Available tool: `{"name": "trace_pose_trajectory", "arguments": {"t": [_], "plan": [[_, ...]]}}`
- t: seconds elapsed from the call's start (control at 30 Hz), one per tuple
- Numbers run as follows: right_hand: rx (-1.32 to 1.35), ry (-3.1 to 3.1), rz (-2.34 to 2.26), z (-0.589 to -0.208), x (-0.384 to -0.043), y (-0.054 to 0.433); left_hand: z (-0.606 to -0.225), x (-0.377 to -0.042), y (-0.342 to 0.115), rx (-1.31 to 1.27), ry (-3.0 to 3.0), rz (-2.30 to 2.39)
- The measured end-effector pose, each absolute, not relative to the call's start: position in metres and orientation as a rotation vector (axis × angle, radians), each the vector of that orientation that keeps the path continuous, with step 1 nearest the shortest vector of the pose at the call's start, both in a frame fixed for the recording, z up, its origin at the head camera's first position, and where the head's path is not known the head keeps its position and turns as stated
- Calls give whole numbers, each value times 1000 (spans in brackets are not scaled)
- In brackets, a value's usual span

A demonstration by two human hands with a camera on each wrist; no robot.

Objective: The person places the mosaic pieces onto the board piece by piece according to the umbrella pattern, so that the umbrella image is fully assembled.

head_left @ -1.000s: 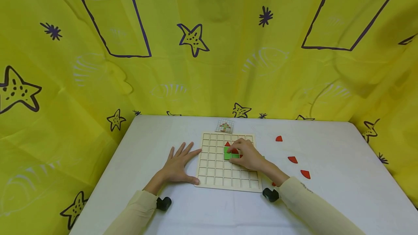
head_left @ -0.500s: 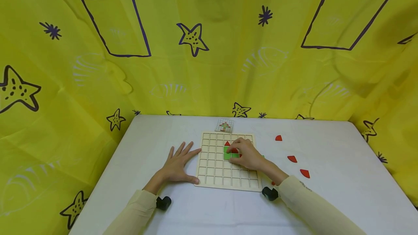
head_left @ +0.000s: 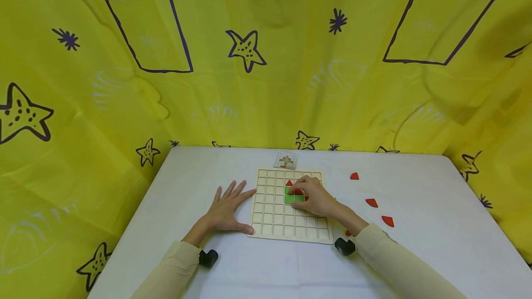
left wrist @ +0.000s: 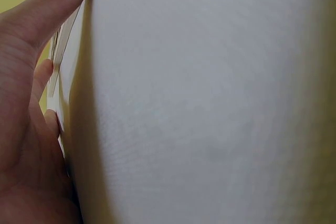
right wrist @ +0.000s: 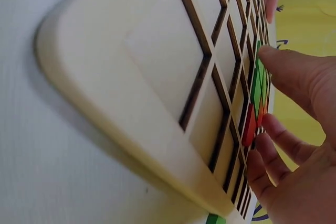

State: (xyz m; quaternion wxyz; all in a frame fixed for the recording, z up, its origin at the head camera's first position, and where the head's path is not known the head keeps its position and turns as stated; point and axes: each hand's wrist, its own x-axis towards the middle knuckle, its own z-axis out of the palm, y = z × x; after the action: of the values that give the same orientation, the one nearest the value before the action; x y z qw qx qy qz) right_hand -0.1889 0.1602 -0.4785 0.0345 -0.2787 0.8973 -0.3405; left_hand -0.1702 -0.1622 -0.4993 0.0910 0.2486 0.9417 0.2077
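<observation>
A wooden grid board point(head_left: 273, 218) lies on the white table. My left hand point(head_left: 224, 211) rests at its left side, fingers spread, thumb on the lower left corner. In the left wrist view the left thumb point(left wrist: 50, 9) meets the board's edge. My right hand point(head_left: 317, 197) is over the board, thumb and index fingertip touching green squares point(head_left: 288, 199) set in it. Beside these are a red triangle point(head_left: 289, 182) and a red curved piece point(head_left: 298, 192), partly covered by the hand. In the right wrist view the thumb point(right wrist: 286, 69) touches green pieces; the index fingertip is hidden.
A pattern card point(head_left: 286, 160) lies behind the board. Red quarter-round pieces point(head_left: 371, 203) are scattered on the table to the right. Another red piece point(head_left: 348, 233) shows under the right forearm. A green piece point(right wrist: 215, 219) lies by the board's edge. Yellow curtain point(head_left: 266, 91) surrounds the table.
</observation>
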Motion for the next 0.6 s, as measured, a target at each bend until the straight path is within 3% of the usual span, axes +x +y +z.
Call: {"name": "trace_pose_trajectory", "arguments": {"t": [0.6], "plan": [[-844, 2735, -1125, -455, -181, 201, -498, -171, -162, 745, 2788, 629]]}}
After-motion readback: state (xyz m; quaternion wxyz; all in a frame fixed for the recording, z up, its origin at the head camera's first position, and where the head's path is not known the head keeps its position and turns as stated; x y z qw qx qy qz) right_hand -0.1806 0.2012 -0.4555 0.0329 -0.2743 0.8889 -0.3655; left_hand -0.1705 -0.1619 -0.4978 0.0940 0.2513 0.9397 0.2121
